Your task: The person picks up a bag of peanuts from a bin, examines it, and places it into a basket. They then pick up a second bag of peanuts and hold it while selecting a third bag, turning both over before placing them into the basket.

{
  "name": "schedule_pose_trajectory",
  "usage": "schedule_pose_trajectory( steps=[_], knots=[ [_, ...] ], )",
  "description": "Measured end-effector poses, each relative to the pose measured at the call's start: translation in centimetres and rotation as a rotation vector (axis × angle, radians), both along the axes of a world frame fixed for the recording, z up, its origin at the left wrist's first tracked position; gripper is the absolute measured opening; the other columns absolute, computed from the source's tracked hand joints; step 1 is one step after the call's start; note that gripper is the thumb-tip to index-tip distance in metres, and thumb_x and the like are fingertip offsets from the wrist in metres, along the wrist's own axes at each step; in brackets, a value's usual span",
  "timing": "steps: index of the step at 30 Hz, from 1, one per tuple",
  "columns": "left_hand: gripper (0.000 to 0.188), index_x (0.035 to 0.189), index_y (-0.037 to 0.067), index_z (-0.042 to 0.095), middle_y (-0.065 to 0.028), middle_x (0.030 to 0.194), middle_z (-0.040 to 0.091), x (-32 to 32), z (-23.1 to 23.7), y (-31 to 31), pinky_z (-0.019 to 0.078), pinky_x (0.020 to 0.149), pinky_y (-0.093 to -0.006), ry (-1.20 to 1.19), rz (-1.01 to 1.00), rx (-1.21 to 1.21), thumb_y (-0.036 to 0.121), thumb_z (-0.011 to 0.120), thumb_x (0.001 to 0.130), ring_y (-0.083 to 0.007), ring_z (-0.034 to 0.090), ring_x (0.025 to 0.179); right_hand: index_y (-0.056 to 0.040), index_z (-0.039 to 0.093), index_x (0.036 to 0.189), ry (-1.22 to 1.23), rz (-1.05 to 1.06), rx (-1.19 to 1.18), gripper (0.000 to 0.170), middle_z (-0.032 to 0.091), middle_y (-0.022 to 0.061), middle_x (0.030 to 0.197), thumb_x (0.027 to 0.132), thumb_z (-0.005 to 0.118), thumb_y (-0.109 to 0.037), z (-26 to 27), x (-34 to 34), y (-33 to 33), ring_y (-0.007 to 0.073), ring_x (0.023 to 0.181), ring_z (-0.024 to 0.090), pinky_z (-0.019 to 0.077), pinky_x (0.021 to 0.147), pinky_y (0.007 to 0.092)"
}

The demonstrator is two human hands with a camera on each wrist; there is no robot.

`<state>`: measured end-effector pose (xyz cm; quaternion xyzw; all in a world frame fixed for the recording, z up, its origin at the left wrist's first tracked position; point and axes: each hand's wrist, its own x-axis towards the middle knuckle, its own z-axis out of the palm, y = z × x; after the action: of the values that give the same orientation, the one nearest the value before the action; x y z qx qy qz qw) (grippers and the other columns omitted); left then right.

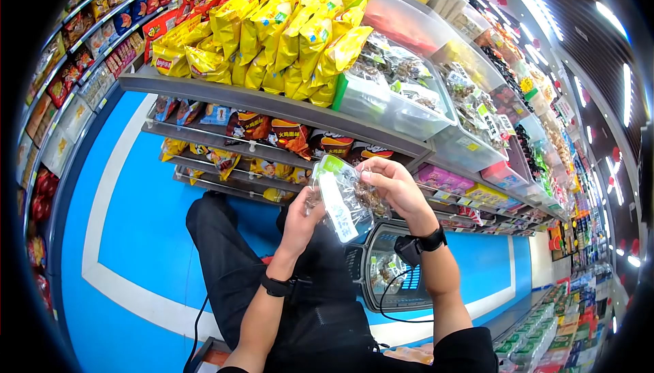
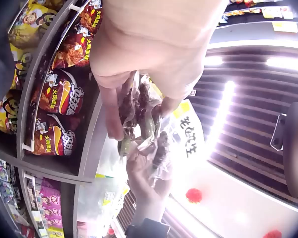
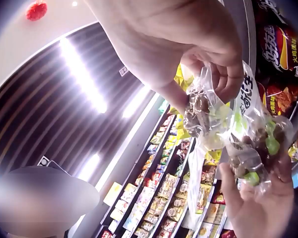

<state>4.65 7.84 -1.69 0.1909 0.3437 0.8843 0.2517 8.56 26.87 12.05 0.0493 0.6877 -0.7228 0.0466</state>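
A clear packet (image 1: 340, 199) of dark brown pieces, with a green-topped label and a white strip, was up in the air above the person's lap, in front of the shelf. The left hand (image 1: 300, 220) pinched it by its lower left side, fingers bent round the plastic, while the right hand (image 1: 392, 185) pinched its upper right part between thumb and fingers. Both wrists wore black bands. Just below the right hand, on the blue floor (image 1: 122, 216), stood a grey basket (image 1: 366, 281) with similar packets lying inside. Yellow bags (image 1: 286, 32) crowded the shelf's (image 1: 272, 106) top level, next to translucent bins (image 1: 388, 107) of more packets. Dark bags with red pictures (image 1: 289, 136) filled the level underneath, behind the held packet.
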Motion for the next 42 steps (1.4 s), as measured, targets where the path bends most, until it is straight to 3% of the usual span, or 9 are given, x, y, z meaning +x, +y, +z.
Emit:
schedule_pose_trajectory(
  steps=[11, 14, 17, 22, 25, 31, 36, 39, 42],
  knots=[
    [0.027, 0.113, 0.001, 0.056, -0.0052, 0.101, 0.064, -0.1, 1.1, 0.4, 0.0567, 0.067, -0.0260, -0.141, 0.236, -0.152, 0.019, 0.062, 0.094, -0.0108, 0.064, 0.085, -0.0003, 0.060, 0.092, 0.683, -0.606, 0.752, 0.014, 0.071, 0.0109, 0.098, 0.085, 0.072, -0.004, -0.2, 0.5, -2.7, 0.0139, 0.084, 0.068, 0.0535, 0.076, 0.0277],
    [0.028, 0.116, 0.001, 0.056, -0.0047, 0.100, 0.064, 0.2, 1.8, 0.3, 0.0578, 0.065, -0.0271, -0.143, 0.205, -0.127, 0.020, 0.061, 0.095, -0.0115, 0.065, 0.084, -0.0022, 0.066, 0.088, 0.983, -0.396, 1.055, 0.021, 0.071, 0.0111, 0.096, 0.070, 0.077, 0.000, -0.8, 0.4, -4.9, 0.0275, 0.084, 0.068, 0.0551, 0.077, 0.0345],
    [0.028, 0.116, 0.000, 0.056, -0.0058, 0.102, 0.064, 0.3, 1.5, 0.1, 0.0596, 0.064, -0.0291, -0.105, 0.198, -0.096, 0.018, 0.060, 0.096, -0.0122, 0.065, 0.085, -0.0043, 0.067, 0.095, 0.951, -0.121, 1.240, 0.031, 0.070, 0.0063, 0.103, 0.066, 0.078, -0.004, -1.8, 0.8, -6.6, 0.0267, 0.095, 0.063, 0.0500, 0.084, 0.0381],
    [0.024, 0.114, 0.001, 0.057, -0.0054, 0.102, 0.064, -0.3, 1.4, -0.3, 0.0575, 0.064, -0.0264, -0.077, 0.215, -0.113, 0.018, 0.058, 0.097, -0.0107, 0.065, 0.084, -0.0045, 0.067, 0.103, 0.938, -0.220, 1.070, 0.029, 0.069, 0.0085, 0.105, 0.075, 0.076, -0.004, -1.7, 1.1, -5.4, 0.0230, 0.093, 0.062, 0.0499, 0.081, 0.0331],
    [0.025, 0.114, 0.001, 0.056, -0.0035, 0.101, 0.064, -0.4, 1.3, -0.4, 0.0542, 0.068, -0.0233, -0.083, 0.203, -0.119, 0.019, 0.058, 0.097, -0.0080, 0.062, 0.085, 0.0001, 0.059, 0.104, 0.686, -0.396, 0.325, 0.015, 0.068, 0.0086, 0.097, 0.096, 0.059, -0.012, -1.8, 1.9, -5.5, 0.0115, 0.080, 0.062, 0.0494, 0.070, 0.0252],
    [0.023, 0.115, 0.001, 0.057, 0.0009, 0.100, 0.061, -0.1, 0.7, -0.6, 0.0454, 0.078, -0.0192, 0.081, 0.103, -0.046, 0.016, 0.047, 0.102, -0.0040, 0.055, 0.087, -0.0009, 0.057, 0.099, 0.207, 0.009, 0.709, 0.020, 0.060, 0.0074, 0.071, 0.094, 0.062, -0.019, 0.4, 1.1, -4.7, 0.0091, 0.058, 0.051, 0.0424, 0.056, 0.0258],
    [0.076, 0.130, -0.004, 0.052, -0.0095, 0.122, 0.062, -0.2, 0.2, -1.3, 0.0423, 0.098, -0.0297, -0.093, -0.151, 0.129, 0.059, 0.021, 0.101, -0.0174, 0.058, 0.110, -0.0003, 0.060, 0.096, 0.177, -0.058, 0.915, 0.019, 0.059, 0.0055, 0.078, 0.089, 0.067, -0.017, 0.7, 1.3, -6.4, 0.0124, 0.069, 0.058, 0.0469, 0.066, 0.0259],
    [0.075, 0.131, -0.004, 0.051, -0.0093, 0.123, 0.060, 0.0, 0.4, -1.9, 0.0416, 0.098, -0.0284, -0.025, -0.174, 0.131, 0.060, 0.026, 0.101, -0.0152, 0.057, 0.111, -0.0006, 0.061, 0.096, 0.565, -0.045, 1.046, 0.022, 0.057, 0.0099, 0.091, 0.086, 0.070, -0.019, -0.6, 0.5, -5.3, 0.0229, 0.086, 0.059, 0.0474, 0.079, 0.0325],
    [0.049, 0.129, -0.004, 0.051, -0.0069, 0.118, 0.059, -0.7, 0.9, -2.8, 0.0425, 0.094, -0.0268, 0.215, -0.215, -0.086, 0.034, 0.051, 0.099, -0.0108, 0.054, 0.106, -0.0025, 0.064, 0.106, 0.547, -0.035, 1.144, 0.030, 0.055, 0.0133, 0.104, 0.083, 0.072, -0.020, -0.5, 0.5, -5.5, 0.0293, 0.101, 0.055, 0.0434, 0.091, 0.0366]
  ],
)
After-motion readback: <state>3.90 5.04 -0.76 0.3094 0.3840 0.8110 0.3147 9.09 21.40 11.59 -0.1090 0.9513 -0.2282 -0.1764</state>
